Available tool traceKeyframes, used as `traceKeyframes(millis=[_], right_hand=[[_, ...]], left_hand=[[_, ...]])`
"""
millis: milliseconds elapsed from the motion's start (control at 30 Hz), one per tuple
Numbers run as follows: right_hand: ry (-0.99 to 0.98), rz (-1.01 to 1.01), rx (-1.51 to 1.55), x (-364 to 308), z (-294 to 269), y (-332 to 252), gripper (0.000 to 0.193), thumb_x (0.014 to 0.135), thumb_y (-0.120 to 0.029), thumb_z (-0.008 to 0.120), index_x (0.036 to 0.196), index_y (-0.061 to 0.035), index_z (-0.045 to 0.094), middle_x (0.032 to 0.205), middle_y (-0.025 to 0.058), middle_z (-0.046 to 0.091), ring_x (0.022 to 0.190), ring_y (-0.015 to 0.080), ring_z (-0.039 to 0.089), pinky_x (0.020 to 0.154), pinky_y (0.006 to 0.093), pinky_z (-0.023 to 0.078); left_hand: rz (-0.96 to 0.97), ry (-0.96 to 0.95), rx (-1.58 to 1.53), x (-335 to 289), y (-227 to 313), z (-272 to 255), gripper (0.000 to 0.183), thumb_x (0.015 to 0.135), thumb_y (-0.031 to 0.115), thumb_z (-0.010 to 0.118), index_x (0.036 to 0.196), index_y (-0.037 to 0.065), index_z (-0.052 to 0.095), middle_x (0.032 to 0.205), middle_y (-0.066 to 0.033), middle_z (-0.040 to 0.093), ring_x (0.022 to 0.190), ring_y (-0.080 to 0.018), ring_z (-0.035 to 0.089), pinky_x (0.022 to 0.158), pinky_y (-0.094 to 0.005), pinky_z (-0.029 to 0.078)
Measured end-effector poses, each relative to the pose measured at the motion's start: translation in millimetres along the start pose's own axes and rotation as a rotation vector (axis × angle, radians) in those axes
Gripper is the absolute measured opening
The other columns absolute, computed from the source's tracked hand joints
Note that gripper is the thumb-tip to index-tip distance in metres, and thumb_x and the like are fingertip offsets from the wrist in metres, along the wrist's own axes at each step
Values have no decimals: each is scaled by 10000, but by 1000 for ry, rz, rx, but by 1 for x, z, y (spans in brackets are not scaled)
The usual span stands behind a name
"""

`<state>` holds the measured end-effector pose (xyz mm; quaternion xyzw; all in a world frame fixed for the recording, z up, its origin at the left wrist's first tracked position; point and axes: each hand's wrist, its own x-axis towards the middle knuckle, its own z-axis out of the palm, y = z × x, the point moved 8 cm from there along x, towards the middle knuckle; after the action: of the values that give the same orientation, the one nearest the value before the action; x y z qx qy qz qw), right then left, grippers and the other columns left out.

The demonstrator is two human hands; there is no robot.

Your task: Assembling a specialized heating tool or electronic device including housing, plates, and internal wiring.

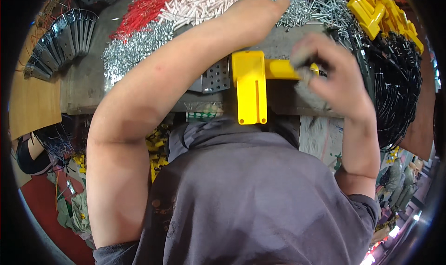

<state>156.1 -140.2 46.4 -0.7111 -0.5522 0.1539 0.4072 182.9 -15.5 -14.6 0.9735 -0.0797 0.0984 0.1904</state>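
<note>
A yellow plastic housing (251, 88) lies at the near edge of the bench, its slotted block pointing toward me and a round arm running right. My right hand (334, 72) is curled around the end of that arm, with greyish coverings on its fingertips. Motion blurs those fingers. Stretched across the bench, my left arm ends with my left hand (265, 14) at the pile of silver screws (299, 9). The fingers of that hand are mostly hidden, so what they hold cannot be seen. Partly under my left forearm sits a perforated metal plate (217, 78).
Along the back lie red pieces (141, 15), white plugs (197, 4) and small silver parts (134, 51). Yellow housings (369, 14) and bundled black cables (395, 93) crowd the right. Metal brackets (60, 42) stand at the left. Another person's limb (35, 149) shows at far left.
</note>
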Motion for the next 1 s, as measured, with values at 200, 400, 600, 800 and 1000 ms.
traceKeyframes(millis=[200,400,600,800,1000], right_hand=[[-198,89,180,-38,47,-23,200,730,68,639,914,-10,636,867,108,629,818,289,637,716,364,510],[-235,79,8,-44,54,-30,288,688,69,606,964,-11,613,907,127,608,846,348,610,701,423,493],[-238,93,-91,-35,56,-40,267,707,50,610,963,-21,602,895,139,607,835,349,612,694,436,490],[62,233,3,-41,21,-14,216,768,31,656,966,-38,604,866,113,639,820,265,642,733,367,509],[227,312,41,-43,-13,23,210,797,61,647,991,-4,599,904,69,687,855,146,666,790,295,518]], left_hand=[[37,-7,56,-2,6,5,219,868,3,497,1087,2,499,853,-224,647,823,-393,652,711,-451,534],[-141,-67,-235,-25,11,-47,252,842,-9,530,1086,-34,471,928,-278,637,902,-433,624,773,-452,509],[-312,-96,-383,-59,6,-59,314,841,31,608,1099,-28,441,905,-229,621,857,-337,632,771,-399,514],[14,98,-619,-144,65,-58,383,699,-97,693,1010,31,510,833,-112,602,762,-268,631,715,-305,533],[99,140,-520,-167,80,-52,372,679,-94,723,953,42,511,853,-114,615,767,-299,630,668,-366,519]])
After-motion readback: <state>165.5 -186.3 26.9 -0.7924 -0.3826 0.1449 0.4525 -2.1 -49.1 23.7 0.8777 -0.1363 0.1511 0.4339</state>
